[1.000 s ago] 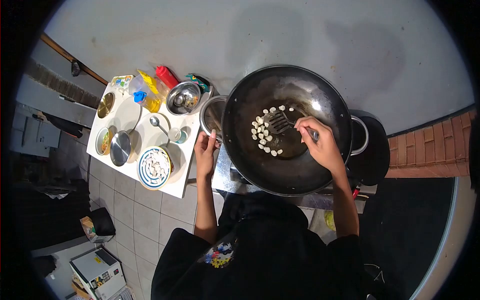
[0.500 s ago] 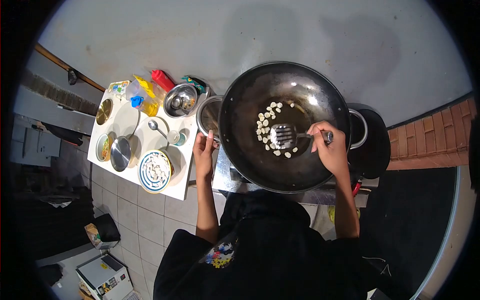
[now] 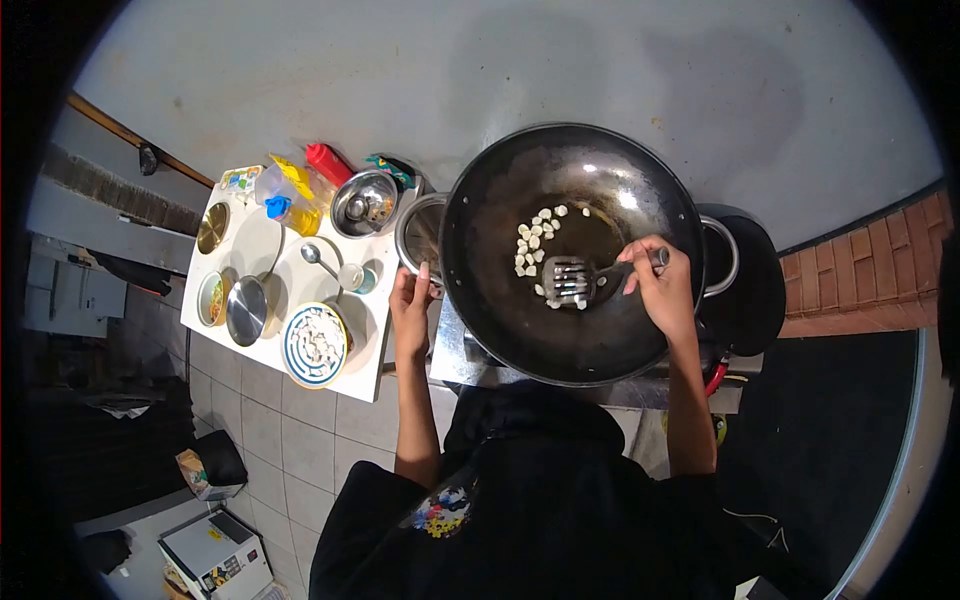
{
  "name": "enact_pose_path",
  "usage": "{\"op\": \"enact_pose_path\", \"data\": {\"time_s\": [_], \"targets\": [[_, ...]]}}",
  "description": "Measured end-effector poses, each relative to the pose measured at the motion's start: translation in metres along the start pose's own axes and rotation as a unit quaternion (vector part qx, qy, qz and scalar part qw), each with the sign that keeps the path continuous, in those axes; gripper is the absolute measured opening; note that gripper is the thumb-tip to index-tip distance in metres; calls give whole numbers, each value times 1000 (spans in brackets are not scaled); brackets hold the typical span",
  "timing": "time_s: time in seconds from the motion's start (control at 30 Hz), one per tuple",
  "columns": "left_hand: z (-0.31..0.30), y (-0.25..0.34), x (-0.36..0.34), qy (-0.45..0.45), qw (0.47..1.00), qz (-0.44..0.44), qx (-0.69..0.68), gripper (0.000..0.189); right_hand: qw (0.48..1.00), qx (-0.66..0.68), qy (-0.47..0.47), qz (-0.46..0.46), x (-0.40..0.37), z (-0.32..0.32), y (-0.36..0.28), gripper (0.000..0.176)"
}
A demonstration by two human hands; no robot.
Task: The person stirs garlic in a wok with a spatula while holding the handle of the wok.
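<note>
A big black wok (image 3: 520, 330) sits on a burner in front of me. Several small white pieces (image 3: 533, 238) lie in oil at its bottom. My right hand (image 3: 662, 290) grips the handle of a slotted metal spatula (image 3: 568, 281), whose blade rests among the lower pieces near the wok's centre. My left hand (image 3: 411, 305) holds the wok's left rim handle.
A white side table (image 3: 365, 365) at the left carries a blue patterned plate of white pieces (image 3: 314, 344), a steel bowl (image 3: 366, 201), small lidded tins (image 3: 245, 310), a spoon (image 3: 322, 258), a red bottle (image 3: 328, 162) and a yellow bottle (image 3: 290, 212). A pot (image 3: 722, 262) sits behind the wok at the right. The floor below is tiled.
The spatula has swept from the upper middle of the wok down toward its centre, pushing pieces along. My right hand moved right and lower. My left hand kept its hold.
</note>
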State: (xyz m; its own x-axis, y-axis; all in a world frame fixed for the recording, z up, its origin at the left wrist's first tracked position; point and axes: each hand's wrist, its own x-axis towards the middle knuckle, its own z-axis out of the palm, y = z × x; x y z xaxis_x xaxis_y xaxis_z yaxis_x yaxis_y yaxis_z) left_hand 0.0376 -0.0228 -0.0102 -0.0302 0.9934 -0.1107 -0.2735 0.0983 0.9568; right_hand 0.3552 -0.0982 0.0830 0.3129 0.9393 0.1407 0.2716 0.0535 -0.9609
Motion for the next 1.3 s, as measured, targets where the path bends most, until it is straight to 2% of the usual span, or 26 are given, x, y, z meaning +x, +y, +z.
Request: {"op": "enact_pose_path", "data": {"time_s": [0.37, 0.43, 0.6, 0.7, 0.9, 1.23, 1.3], "targets": [[1, 3, -1, 13, 1000, -2, 20, 20, 997, 14, -70, 1, 6, -8, -1, 12], [3, 7, -3, 12, 1000, -5, 28, 19, 998, 62, -22, -13, 10, -8, 2, 15], [3, 7, -3, 17, 999, -6, 31, 17, 992, 117, 38, 23, 26, 4, 8, 16], [4, 9, -2, 21, 999, -7, 29, 17, 990, 133, 35, 11, 35, 18, 23, 17], [-2, 7, 0, 9, 999, -10, 39, 17, 991, 122, -8, 47, 28, 17, 26, 21], [-5, 14, 4, -20, 999, -9, 35, 14, 992, 91, 49, 72, 15, 13, 12, 20], [-6, 15, 6, -27, 999, -15, 34, 14, 988, 104, 96, 58, 14, 10, 11, 19]]}}
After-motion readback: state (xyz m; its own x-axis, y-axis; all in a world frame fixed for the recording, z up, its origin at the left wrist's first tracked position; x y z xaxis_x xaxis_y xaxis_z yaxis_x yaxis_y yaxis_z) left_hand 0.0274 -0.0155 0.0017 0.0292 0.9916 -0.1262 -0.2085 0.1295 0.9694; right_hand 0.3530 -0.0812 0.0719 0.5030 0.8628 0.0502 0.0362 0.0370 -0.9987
